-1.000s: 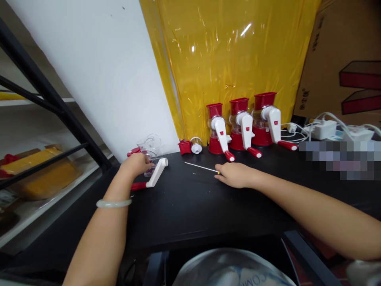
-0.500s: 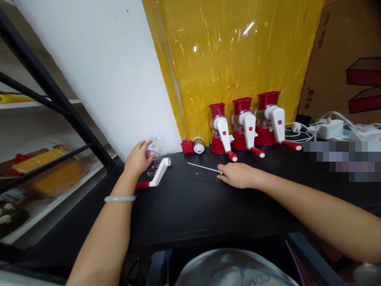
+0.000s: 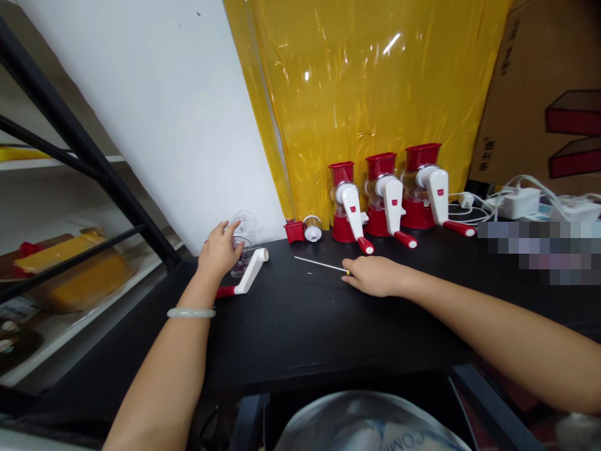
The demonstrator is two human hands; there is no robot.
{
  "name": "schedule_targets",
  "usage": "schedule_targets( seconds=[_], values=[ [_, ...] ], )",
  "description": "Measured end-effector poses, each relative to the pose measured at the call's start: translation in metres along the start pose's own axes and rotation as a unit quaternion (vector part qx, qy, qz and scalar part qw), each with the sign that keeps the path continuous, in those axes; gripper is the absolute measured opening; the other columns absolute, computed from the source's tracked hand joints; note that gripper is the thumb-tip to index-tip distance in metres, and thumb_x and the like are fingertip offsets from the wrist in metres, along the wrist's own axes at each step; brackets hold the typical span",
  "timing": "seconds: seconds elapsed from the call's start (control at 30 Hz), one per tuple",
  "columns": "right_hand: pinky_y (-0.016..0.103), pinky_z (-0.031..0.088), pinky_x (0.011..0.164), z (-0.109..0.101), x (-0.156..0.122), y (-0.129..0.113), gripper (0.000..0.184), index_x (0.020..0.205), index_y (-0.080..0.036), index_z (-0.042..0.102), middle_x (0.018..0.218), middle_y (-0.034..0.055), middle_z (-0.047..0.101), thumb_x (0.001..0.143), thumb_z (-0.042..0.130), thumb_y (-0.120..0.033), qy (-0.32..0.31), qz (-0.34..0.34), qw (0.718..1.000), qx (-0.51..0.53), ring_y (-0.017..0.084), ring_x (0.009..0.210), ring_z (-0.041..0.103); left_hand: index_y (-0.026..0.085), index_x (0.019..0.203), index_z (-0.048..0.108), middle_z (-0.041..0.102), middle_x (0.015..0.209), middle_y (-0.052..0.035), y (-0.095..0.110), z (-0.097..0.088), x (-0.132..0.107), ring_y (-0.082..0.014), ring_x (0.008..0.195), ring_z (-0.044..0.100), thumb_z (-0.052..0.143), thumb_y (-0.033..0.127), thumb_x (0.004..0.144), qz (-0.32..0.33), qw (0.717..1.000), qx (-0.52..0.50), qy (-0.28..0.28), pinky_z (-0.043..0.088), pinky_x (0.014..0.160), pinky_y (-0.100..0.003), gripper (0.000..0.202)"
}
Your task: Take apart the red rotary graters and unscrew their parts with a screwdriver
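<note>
At the left of the table, my left hand (image 3: pixel 219 252) has its fingers and thumb curved around a clear plastic grater body (image 3: pixel 243 227), partly hidden behind the hand. A white crank handle (image 3: pixel 252 272) with a red grip lies just right of that hand, its grip end partly covered by the wrist. My right hand (image 3: pixel 370 275) is closed over a screwdriver (image 3: pixel 322 264), whose long thin shaft points left over the table. Its handle is mostly hidden in the palm. A tiny metal pin or screw (image 3: pixel 309 273) lies below the shaft.
Three red and white rotary graters (image 3: pixel 382 200) stand along the back. A red part (image 3: pixel 294 232) and a metal grating drum (image 3: pixel 312 229) sit to their left. White chargers and cables (image 3: pixel 519 203) lie at right before a cardboard box (image 3: pixel 530 125). A black-framed shelf (image 3: pixel 84 150) stands at left.
Almost nothing differs. Both hands keep their places, the left on the clear grater body and the right on the screwdriver; the view shifts very slightly.
</note>
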State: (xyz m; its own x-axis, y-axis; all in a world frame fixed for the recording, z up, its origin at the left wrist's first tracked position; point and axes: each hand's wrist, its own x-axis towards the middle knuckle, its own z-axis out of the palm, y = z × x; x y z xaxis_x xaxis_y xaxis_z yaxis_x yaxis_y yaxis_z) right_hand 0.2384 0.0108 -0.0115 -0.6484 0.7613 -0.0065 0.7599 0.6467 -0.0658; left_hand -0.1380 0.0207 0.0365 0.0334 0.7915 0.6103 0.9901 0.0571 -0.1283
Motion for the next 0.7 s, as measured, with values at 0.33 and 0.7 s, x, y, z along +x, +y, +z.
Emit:
schedule_targets(
  seconds=[0.33, 0.7],
  values=[
    [0.035, 0.046, 0.065, -0.002, -0.001, -0.002, 0.033, 0.104, -0.017, 0.052, 0.098, 0.0152, 0.068, 0.095, 0.034, -0.044, -0.006, 0.005, 1.000, 0.003, 0.031, 0.088, 0.068, 0.015, 0.137, 0.043, 0.040, 0.141, -0.0201, 0.014, -0.011, -0.002, -0.0368, 0.131, 0.037, 0.052, 0.036, 0.086, -0.021, 0.998, 0.006, 0.066, 0.036, 0.103, -0.048, 0.056],
    [0.035, 0.046, 0.064, 0.000, 0.000, -0.001, 0.034, 0.102, -0.018, 0.052, 0.098, 0.0147, 0.069, 0.095, 0.034, -0.044, 0.002, -0.002, 1.000, -0.002, 0.030, 0.086, 0.069, 0.009, 0.102, 0.066, 0.068, 0.098, -0.0235, 0.062, -0.029, -0.009, -0.0399, 0.094, 0.065, 0.048, 0.058, 0.082, -0.092, 0.962, 0.089, -0.241, 0.050, 0.077, -0.048, 0.056]
  ],
)
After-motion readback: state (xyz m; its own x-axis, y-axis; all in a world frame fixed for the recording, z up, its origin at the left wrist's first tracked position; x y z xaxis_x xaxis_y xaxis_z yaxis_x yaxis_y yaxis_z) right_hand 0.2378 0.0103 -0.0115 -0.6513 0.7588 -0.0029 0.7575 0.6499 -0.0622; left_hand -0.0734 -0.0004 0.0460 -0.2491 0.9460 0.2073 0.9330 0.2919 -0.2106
